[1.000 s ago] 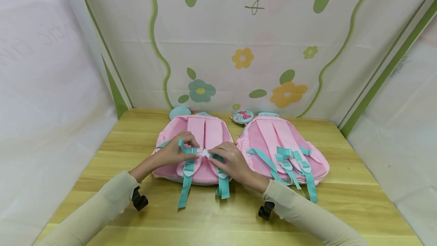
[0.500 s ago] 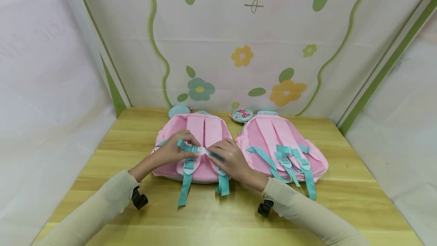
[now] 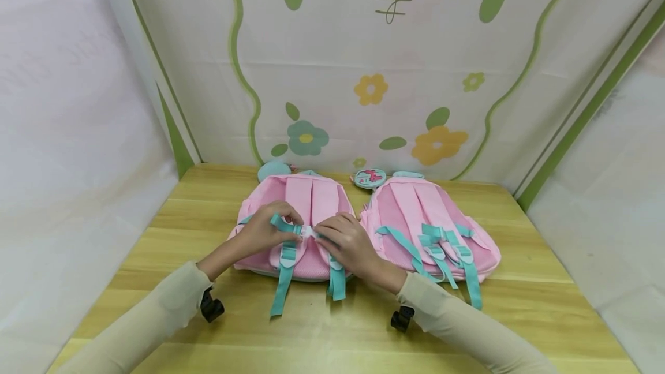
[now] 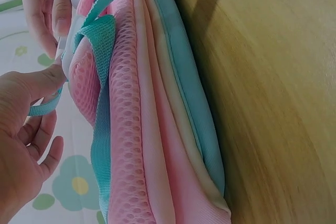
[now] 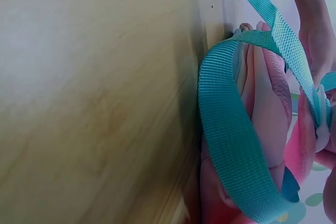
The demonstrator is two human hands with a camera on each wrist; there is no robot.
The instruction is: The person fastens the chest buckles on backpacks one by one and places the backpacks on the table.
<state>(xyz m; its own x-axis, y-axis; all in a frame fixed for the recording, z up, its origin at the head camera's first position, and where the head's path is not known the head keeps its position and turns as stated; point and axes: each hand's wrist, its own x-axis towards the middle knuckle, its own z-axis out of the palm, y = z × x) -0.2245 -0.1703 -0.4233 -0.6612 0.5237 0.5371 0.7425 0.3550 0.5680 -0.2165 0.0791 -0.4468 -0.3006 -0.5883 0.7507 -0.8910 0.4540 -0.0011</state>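
Two pink backpacks lie side by side on the table, straps up. Over the left backpack [image 3: 324, 198], both hands meet at a white plastic buckle [image 3: 308, 232] between the shoulder straps. My left hand [image 3: 267, 227] pinches the buckle's left end, where a teal strap [image 3: 283, 224] loops up past the thumb. My right hand [image 3: 347, 242] grips the right end with curled fingers, which cover part of it. In the left wrist view, the left thumb and fingers [image 4: 39, 82] close at the teal webbing. Whether the buckle halves are fully joined cannot be seen.
The right backpack [image 3: 441, 224] has its teal straps bunched across the middle. Round teal pouches, one plain [image 3: 273, 169] and one with a pink picture [image 3: 370, 178], lie at the back. Loose teal strap ends [image 3: 281, 293] hang onto the wooden table [image 3: 312, 333]. Flowered cloth walls [image 3: 322, 45] surround it.
Both hands stay at the buckle. The right fingers have edged slightly left and now hide more of it. The backpacks keep their places; the view shifts a little.
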